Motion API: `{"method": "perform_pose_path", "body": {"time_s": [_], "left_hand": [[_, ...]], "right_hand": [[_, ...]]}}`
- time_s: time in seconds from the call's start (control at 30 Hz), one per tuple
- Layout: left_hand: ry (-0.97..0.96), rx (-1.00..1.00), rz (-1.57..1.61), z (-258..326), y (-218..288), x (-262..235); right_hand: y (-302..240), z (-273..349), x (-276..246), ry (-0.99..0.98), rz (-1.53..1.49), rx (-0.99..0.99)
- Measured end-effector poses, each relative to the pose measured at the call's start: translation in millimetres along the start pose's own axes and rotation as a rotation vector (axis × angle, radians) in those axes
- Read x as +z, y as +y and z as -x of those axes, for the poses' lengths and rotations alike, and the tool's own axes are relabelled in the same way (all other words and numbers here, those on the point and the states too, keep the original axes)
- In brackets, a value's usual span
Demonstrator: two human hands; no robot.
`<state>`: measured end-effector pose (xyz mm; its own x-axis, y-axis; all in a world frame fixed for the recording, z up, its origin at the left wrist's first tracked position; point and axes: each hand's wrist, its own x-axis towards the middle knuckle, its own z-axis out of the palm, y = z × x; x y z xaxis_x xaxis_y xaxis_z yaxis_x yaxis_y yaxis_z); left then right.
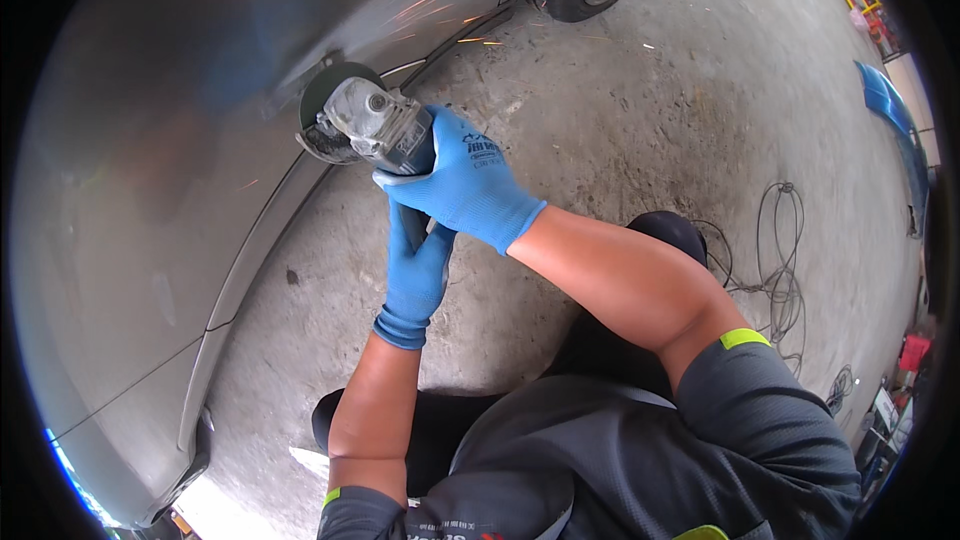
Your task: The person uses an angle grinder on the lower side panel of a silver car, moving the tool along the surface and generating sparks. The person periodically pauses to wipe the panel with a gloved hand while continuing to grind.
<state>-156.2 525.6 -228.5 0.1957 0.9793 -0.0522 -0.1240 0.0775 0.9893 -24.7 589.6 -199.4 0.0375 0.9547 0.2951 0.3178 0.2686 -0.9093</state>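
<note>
Head view: both my hands, right (468, 180) and left (415, 275), grip the grinder (365, 125) tight, grinding the car panel (150, 190); next I'd hold steady pressure.

Blue gloves (465, 180), silver grinder (372, 122), grey car panel (150, 140).

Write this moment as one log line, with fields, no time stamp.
right hand: grips angle grinder | left hand: holds its handle | disc: on grey car panel | sparks flying

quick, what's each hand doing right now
left hand: closed on the angle grinder body, from below
right hand: closed on the grinder's head end
</note>
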Motion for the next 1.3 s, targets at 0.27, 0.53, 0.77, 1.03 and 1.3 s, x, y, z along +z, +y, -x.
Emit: {"method": "perform_pose_path", "body": {"time_s": [0.27, 0.53, 0.77, 1.03, 1.3], "left_hand": [[0.009, -0.003, -0.013, -0.6, 4.6, 1.6], [0.013, 0.039, -0.024, -2.7, 4.1, -0.9], [0.031, 0.045, -0.012, -0.3, 0.1, 0.3], [0.067, 0.012, 0.027, 1.5, 4.1, 6.3], [0.091, -0.017, 0.069, 2.3, 2.3, 5.7]], "right_hand": [[-0.6, -1.7, 0.3, 0.009, -0.015, -0.026], [-6.4, -5.2, -3.5, -0.048, -0.053, 0.04], [-1.9, -3.8, -2.4, -0.052, -0.037, 0.009], [-1.6, -5.9, -3.2, -0.04, -0.042, -0.031], [-1.5, -3.3, -0.5, 0.026, 0.025, -0.102]]}}
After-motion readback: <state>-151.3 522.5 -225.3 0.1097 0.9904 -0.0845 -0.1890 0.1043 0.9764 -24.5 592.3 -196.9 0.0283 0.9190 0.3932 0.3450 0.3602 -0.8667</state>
